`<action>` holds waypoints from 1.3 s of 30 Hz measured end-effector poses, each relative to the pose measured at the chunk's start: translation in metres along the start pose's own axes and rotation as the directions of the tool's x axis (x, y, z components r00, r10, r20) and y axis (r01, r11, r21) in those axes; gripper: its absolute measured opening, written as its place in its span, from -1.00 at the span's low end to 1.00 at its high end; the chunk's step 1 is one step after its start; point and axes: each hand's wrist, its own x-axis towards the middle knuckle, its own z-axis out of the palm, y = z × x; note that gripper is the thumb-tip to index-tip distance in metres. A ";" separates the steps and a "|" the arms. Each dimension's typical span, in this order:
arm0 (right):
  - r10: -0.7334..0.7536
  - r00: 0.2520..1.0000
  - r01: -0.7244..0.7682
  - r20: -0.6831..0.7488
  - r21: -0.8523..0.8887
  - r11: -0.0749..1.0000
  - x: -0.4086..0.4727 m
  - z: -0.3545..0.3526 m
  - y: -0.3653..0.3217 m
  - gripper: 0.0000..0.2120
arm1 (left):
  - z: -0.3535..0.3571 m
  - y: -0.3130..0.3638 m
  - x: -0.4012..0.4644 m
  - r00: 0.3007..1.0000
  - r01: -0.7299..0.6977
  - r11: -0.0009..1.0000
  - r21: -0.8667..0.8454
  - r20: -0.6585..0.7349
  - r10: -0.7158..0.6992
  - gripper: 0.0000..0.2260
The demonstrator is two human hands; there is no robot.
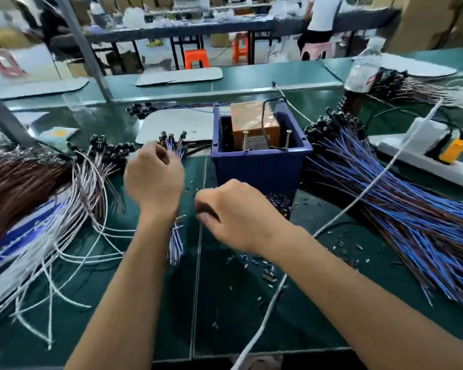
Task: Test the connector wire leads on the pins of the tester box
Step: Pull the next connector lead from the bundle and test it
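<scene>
Green bench [332, 303]. Left hand [154, 177] clamped wire bundle [175, 244], connectors up for feeding; right hand [235, 214] pinched lead ends, tester box [262, 166] just beyond.

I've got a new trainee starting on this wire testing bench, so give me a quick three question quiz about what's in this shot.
1. True or false: the left hand grips a small bundle of blue leads with black connectors on top.
2. Where do the two upright metal pins stand? A) on the white power strip B) inside the blue bin, in front of the orange tester box C) on the water bottle
3. Fill in: the large pile of blue leads lies to the ______ of the bin.

Key: 1 true; 2 B; 3 right
</scene>
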 end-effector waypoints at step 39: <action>0.211 0.965 -0.074 -0.153 0.615 0.785 0.097 0.011 -0.043 -0.67 | -0.035 -0.037 0.029 0.753 0.650 -0.170 -0.741 0.658 0.013 -0.73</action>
